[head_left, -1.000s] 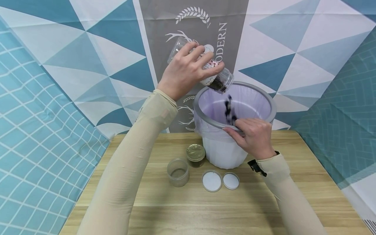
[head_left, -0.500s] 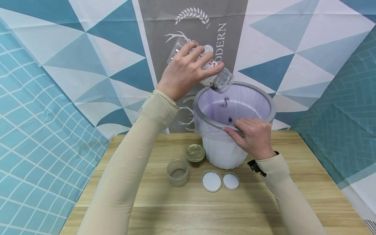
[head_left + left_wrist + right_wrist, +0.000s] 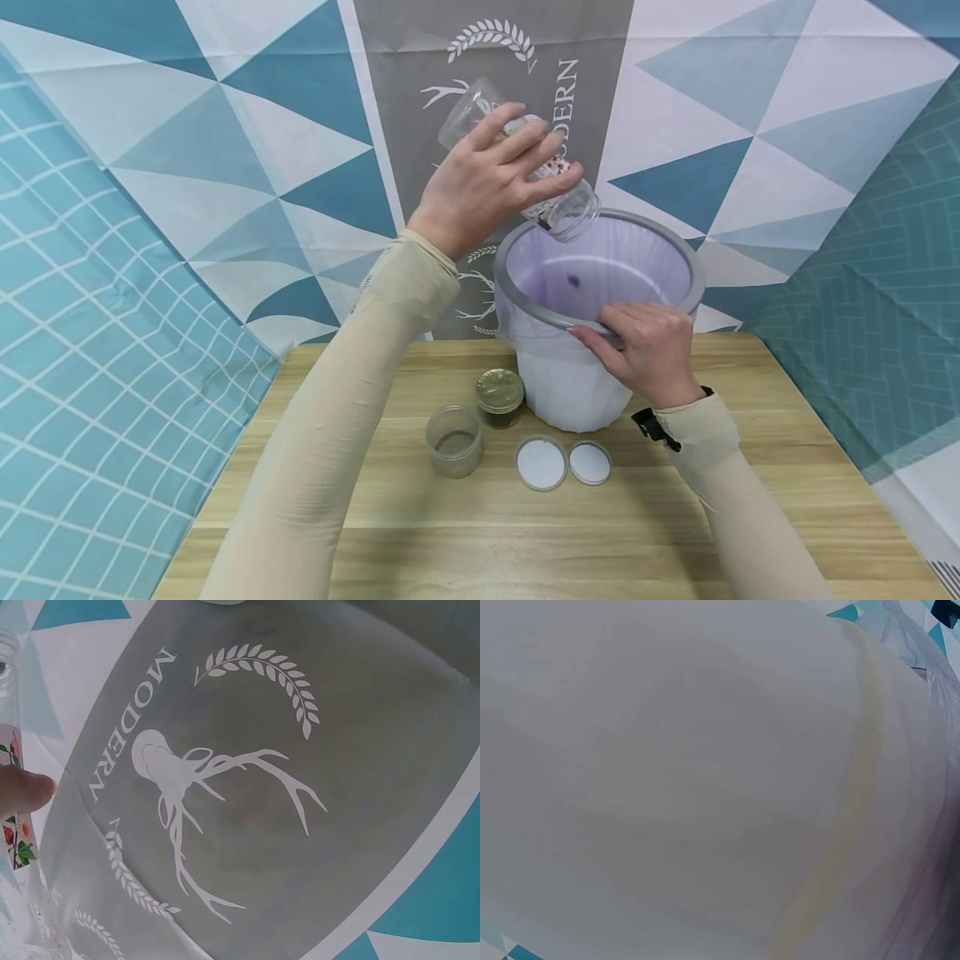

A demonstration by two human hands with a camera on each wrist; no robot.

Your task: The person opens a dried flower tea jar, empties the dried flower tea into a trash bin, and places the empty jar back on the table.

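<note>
Over the bin, my left hand point(image 3: 498, 171) grips a clear jar point(image 3: 572, 215) with a flowered label. The jar tilts mouth-down to the right, its mouth above the left part of the opening, with a few dark bits near the mouth. In the left wrist view, part of the jar point(image 3: 10, 739) and one digit show at the left edge. My right hand point(image 3: 648, 350) grips the front grey rim of a white bin point(image 3: 577, 387) lined with a thin purple bag. A small dark spot shows inside the bag. The bin wall point(image 3: 667, 765) fills most of the right wrist view.
On the wooden table point(image 3: 480, 542) stand an uncovered clear tub point(image 3: 454, 446) and a small jar with a gold-coloured lid point(image 3: 500, 389), close to the bin. Two round white lids point(image 3: 542, 463) lie in front. A patterned cloth point(image 3: 697, 108) hangs behind.
Dark bits have fallen from the jar into the bin, leaving it nearly emptied. My left hand has tipped the jar more steeply, its base rising. The right hand stays on the rim.
</note>
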